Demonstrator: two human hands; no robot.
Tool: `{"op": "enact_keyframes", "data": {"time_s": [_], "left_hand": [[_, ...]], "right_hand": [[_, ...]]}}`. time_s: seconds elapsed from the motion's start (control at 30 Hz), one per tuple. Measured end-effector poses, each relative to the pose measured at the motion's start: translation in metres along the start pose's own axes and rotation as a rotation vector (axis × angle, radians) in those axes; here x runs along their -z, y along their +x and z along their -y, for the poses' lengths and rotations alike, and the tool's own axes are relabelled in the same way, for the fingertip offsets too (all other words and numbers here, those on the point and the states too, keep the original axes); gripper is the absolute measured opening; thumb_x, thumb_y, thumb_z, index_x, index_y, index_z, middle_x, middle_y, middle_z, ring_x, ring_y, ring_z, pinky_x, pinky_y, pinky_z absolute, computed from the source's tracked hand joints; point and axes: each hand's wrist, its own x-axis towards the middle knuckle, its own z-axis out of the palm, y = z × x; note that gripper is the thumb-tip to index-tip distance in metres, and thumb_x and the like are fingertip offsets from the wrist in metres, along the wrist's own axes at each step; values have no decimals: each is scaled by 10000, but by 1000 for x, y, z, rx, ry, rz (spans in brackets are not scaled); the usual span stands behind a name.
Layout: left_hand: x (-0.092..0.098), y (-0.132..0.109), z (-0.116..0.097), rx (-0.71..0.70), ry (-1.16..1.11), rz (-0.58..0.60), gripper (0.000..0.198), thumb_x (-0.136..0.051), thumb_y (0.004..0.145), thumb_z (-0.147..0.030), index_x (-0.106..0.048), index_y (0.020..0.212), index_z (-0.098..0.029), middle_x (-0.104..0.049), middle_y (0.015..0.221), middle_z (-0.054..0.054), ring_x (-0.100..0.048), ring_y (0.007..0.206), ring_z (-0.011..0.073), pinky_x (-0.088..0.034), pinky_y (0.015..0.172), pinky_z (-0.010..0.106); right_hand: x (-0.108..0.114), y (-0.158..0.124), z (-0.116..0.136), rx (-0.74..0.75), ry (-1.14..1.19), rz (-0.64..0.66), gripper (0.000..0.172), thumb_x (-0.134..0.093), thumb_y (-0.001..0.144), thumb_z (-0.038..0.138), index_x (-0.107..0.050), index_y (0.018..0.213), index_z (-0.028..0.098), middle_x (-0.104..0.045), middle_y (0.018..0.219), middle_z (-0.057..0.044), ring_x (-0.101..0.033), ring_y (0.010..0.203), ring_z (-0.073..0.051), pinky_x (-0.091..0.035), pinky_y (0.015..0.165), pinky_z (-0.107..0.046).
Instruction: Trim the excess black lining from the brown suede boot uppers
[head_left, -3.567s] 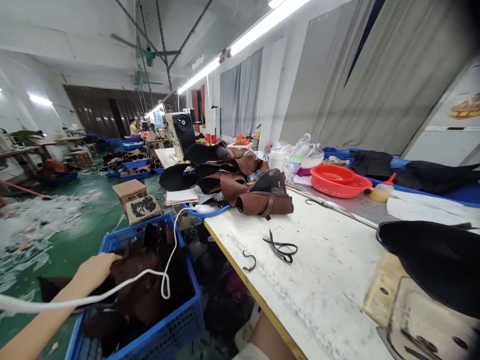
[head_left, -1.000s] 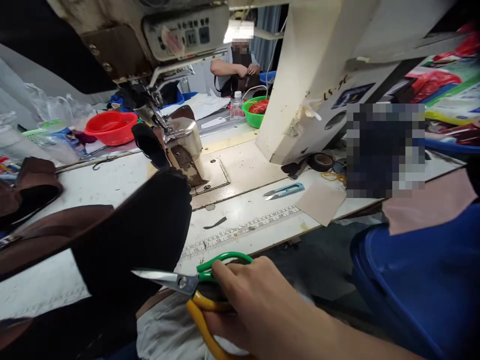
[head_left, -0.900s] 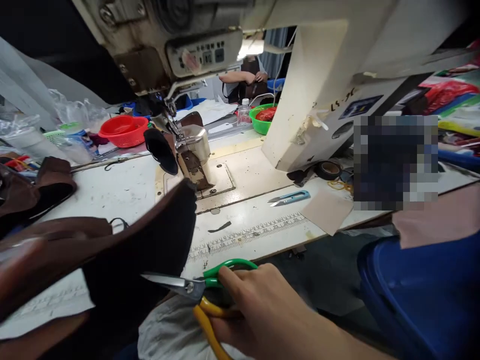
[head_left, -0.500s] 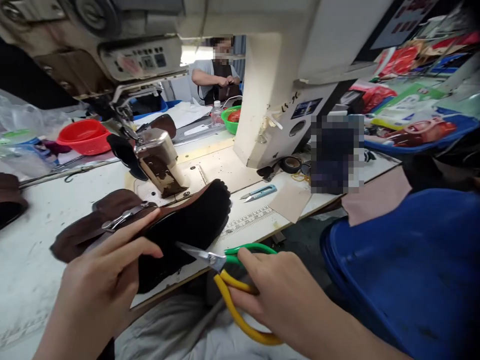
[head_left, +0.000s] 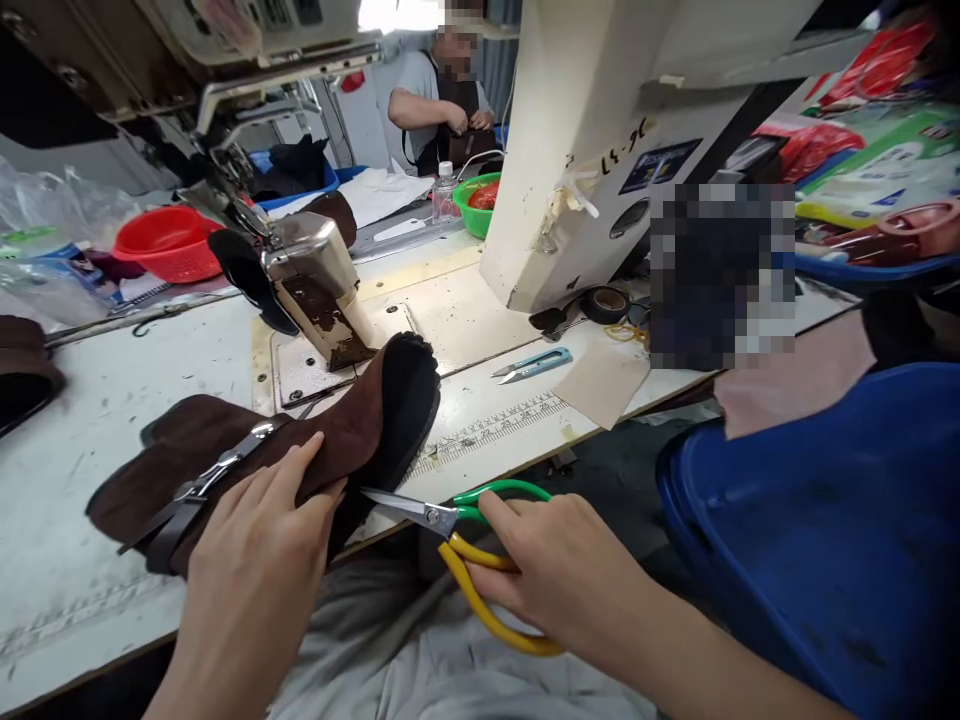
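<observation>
A brown suede boot upper (head_left: 349, 415) with a black lining and a dark buckled strap (head_left: 202, 475) lies on the white table. My left hand (head_left: 259, 545) rests over its near side, fingers on the suede and the thumb at the near edge, gripping it. In my right hand (head_left: 562, 560) is a pair of scissors (head_left: 433, 516) with one green and one yellow handle. Their blades point left, with the tips at the upper's near edge beside my left fingers. Whether the tips touch the upper, I cannot tell.
Behind the upper rises a sewing machine post (head_left: 319, 290). Blue thread snips (head_left: 532, 366) and a beige scrap (head_left: 602, 383) lie to the right, near a tape roll (head_left: 604, 304). A blue bin (head_left: 825, 520) stands at the right. A person (head_left: 427, 105) sits beyond the machine.
The upper has been turned, so its brown outside and strap now face up where the black lining showed. My left hand has moved right with it. The scissors stay nearly in place.
</observation>
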Motion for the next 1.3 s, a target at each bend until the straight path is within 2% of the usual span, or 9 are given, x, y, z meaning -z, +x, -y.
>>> {"op": "enact_keyframes", "data": {"time_s": [0.1, 0.2, 0.37, 0.47, 0.53, 0.73, 0.93, 1.1, 1.3], "left_hand": [[0, 2, -3, 89, -38, 5, 442, -397, 965, -465, -765, 815, -271, -689, 1338, 52, -647, 1114, 382, -517, 953, 541], [2, 0, -1, 77, -18, -9, 463, -371, 975, -459, -753, 800, -264, -710, 1303, 44, -670, 1031, 358, -520, 881, 494], [11, 0, 6, -112, 169, -9, 475, -319, 1015, -324, -772, 899, -240, -693, 1327, 53, -702, 952, 302, -512, 726, 394], [20, 1, 13, -106, 256, 107, 411, -356, 1018, -243, -765, 1029, -277, -644, 1400, -7, -712, 847, 199, -440, 554, 291], [26, 3, 18, -57, 234, 112, 377, -384, 1028, -247, -757, 1062, -284, -653, 1374, -24, -702, 779, 150, -398, 492, 257], [36, 11, 26, -9, 147, 67, 417, -346, 1049, -334, -752, 1027, -243, -728, 1132, 7, -693, 792, 180, -386, 504, 265], [43, 16, 26, 73, 83, 123, 456, -327, 982, -431, -753, 1007, -270, -720, 1007, 9, -683, 788, 205, -395, 563, 281], [48, 20, 21, 127, 66, 169, 486, -310, 935, -457, -758, 988, -277, -717, 983, 17, -676, 796, 218, -375, 575, 285], [47, 20, 14, 137, 70, 202, 507, -284, 921, -476, -755, 976, -295, -723, 1119, -11, -679, 847, 229, -365, 556, 290]], "right_hand": [[3, -2, -9, 3, 27, -102, 294, -770, 828, 392, -538, 809, 212, -676, 717, -4, -638, 632, -210, -139, 555, -332], [8, 3, -8, 36, 17, -143, 286, -755, 830, 401, -542, 819, 210, -657, 719, 0, -618, 636, -201, -143, 560, -328], [15, 26, 7, 107, -79, -98, 329, -736, 884, 477, -565, 847, 199, -664, 721, -14, -595, 605, -189, -123, 537, -326], [16, 36, 7, 191, -126, -23, 300, -714, 933, 454, -585, 895, 185, -672, 723, -16, -602, 613, -184, -131, 518, -320], [17, 39, 4, 228, -136, 23, 289, -700, 954, 444, -594, 906, 180, -678, 728, -12, -600, 606, -176, -138, 513, -318], [26, 43, 12, 178, -109, -24, 329, -656, 951, 490, -613, 866, 175, -675, 718, -19, -588, 593, -176, -149, 507, -321], [37, 41, 14, 203, -98, -108, 315, -663, 905, 477, -610, 826, 177, -648, 656, -14, -561, 551, -169, -151, 502, -311], [41, 35, 13, 198, -122, -108, 309, -656, 896, 471, -610, 810, 178, -648, 650, -13, -572, 548, -176, -160, 491, -314], [42, 45, 34, 252, -144, -82, 236, -684, 896, 390, -621, 858, 165, -677, 719, -48, -640, 642, -215, -206, 493, -320]]}}
